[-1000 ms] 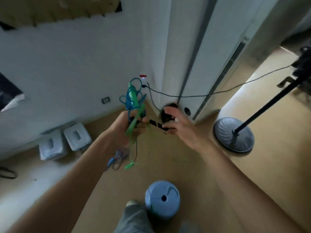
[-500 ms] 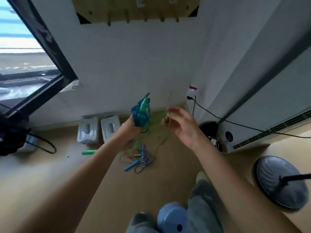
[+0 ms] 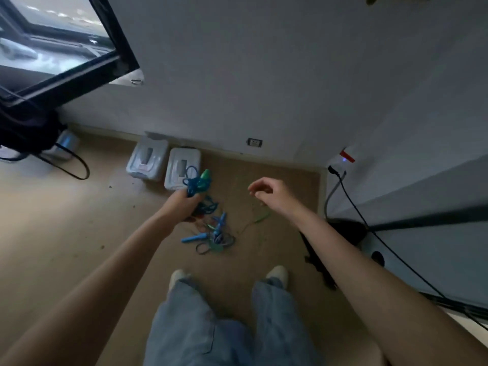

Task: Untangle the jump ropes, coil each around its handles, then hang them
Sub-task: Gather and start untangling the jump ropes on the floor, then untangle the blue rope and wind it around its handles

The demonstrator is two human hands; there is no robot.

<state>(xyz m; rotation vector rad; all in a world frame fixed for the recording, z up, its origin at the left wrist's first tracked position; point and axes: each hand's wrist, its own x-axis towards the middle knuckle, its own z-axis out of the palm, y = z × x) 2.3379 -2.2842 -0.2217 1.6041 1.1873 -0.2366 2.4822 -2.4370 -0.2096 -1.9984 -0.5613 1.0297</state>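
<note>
- Head view: the left hand (image 3: 184, 204) grips a coiled bundle (image 3: 196, 183) of blue rope with a green handle tip pointing up and away from the person.
- The right hand (image 3: 272, 195) holds nothing I can make out, its fingers loosely curled. A thin green rope (image 3: 257, 220) trails on the floor just below it; whether it reaches the fingers I cannot tell.
- The tangle still to be sorted, the floor pile (image 3: 214, 239), lies on the floor below and between the hands, nearer the left one, just beyond the shoes.
- In that pile a blue handle (image 3: 194, 237) lies with its long axis running left to right.
- By my judgement the free right hand is the one to reach down.
- Count: one bundle in hand, one pile on the floor, two blue handles visible in it; the number of ropes in the pile I cannot tell.
- Two white boxes (image 3: 182, 167) sit by the far wall.
</note>
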